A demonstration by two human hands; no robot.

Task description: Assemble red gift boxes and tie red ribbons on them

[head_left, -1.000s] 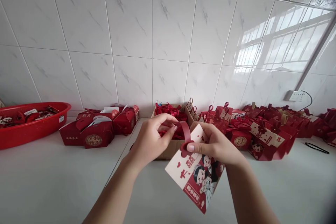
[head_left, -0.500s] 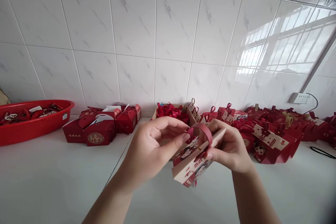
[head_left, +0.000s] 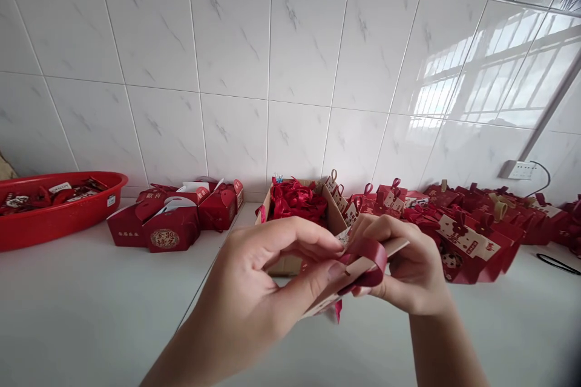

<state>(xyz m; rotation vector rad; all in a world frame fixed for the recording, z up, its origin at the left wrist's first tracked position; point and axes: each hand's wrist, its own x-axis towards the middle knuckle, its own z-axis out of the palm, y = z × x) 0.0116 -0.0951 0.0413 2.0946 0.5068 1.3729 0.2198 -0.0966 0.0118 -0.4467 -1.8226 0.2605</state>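
Note:
Both hands hold a small red and cream gift box above the counter. A dark red ribbon forms a loop at its top edge. My left hand pinches the box's top near the ribbon, thumb in front and fingers behind. Around the other end of that edge, my right hand is closed, its thumb just below the loop. Most of the box's front is turned away from view, and a ribbon tail hangs beneath it. Right behind the hands stands a cardboard box filled with red ribbons.
A red plastic basin with packaged sweets stands at the left. Beside it are several red boxes with raised flaps. Finished-looking red gift boxes with ribbon loops crowd the right. A black cord loop lies near them; a power strip is on the wall.
The gift box has tipped so its printed front is mostly out of sight. Both hands have shifted slightly right, and the left thumb now presses on the box's top edge.

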